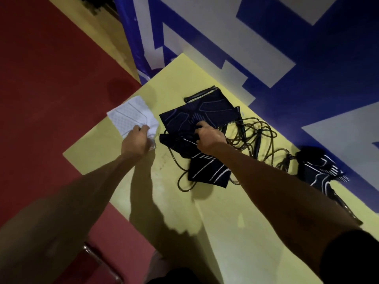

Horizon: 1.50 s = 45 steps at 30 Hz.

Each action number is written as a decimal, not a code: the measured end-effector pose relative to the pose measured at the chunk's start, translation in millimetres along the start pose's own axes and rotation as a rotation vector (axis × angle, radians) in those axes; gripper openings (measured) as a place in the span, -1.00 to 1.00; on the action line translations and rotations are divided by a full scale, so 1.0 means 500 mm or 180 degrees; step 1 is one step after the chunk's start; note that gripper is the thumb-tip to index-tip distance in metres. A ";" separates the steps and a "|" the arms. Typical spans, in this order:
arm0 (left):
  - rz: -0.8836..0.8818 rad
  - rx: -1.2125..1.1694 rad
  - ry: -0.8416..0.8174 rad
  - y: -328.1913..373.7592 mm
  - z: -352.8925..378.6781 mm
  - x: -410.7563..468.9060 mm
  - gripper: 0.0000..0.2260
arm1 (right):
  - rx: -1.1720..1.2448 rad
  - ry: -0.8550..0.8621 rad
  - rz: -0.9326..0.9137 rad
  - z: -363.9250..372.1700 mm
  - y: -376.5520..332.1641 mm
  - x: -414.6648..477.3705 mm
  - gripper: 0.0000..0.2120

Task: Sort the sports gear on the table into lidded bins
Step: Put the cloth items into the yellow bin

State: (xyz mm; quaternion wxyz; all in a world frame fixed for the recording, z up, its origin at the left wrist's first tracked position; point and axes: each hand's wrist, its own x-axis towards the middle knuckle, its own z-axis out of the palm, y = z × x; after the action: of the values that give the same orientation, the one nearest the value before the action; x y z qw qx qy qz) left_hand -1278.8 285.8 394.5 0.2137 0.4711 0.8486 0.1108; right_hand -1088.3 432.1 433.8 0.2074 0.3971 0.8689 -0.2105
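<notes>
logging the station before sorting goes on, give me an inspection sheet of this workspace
surface: yellow table, gear lying loose on it
job's things: white sleeve at the table's left edge; black sleeves overlapping mid-table; lone black sleeve by the wall; lidded bins: nothing seen
clutter: nothing seen
grippers: left hand grips the white sleeve; right hand grips the black sleeves
cables: jump rope tangled, partly under the black sleeves
surroundings: blue and white wall, red floor, metal frame at lower left
</notes>
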 end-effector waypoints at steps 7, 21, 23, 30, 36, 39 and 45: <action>-0.0519 -0.0439 0.0505 0.098 -0.072 0.087 -0.78 | 0.1031 0.0102 0.0549 -0.047 0.045 -0.025 -0.53; 0.0362 0.0823 -0.1128 0.434 0.113 0.112 -0.38 | 0.2241 0.1398 0.1980 -0.005 0.430 -0.364 -0.67; 0.0357 0.0698 -0.0713 0.451 0.129 0.124 -0.55 | 0.1925 0.1547 0.2188 0.001 0.485 -0.406 -0.65; 0.0539 0.0496 -0.0216 0.465 0.138 0.129 -0.76 | 0.1579 0.1232 0.2036 0.020 0.526 -0.376 -0.60; 0.0523 0.0367 -0.0418 0.445 0.142 0.127 -0.75 | 0.1573 0.1033 0.2059 0.020 0.513 -0.334 -0.68; 0.0505 0.0371 -0.0448 0.449 0.122 0.127 -0.74 | 0.1557 0.1233 0.2206 -0.004 0.505 -0.332 -0.73; 0.0724 0.0264 -0.0430 0.476 0.043 0.090 -0.73 | 0.1545 0.1440 0.2182 -0.071 0.457 -0.364 -0.65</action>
State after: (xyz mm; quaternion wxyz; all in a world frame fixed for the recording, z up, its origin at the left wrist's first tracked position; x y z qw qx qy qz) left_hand -1110.4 450.0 456.5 0.2368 0.5791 0.7772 0.0671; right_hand -808.8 477.4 513.0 -0.0283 0.7337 0.6369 -0.2351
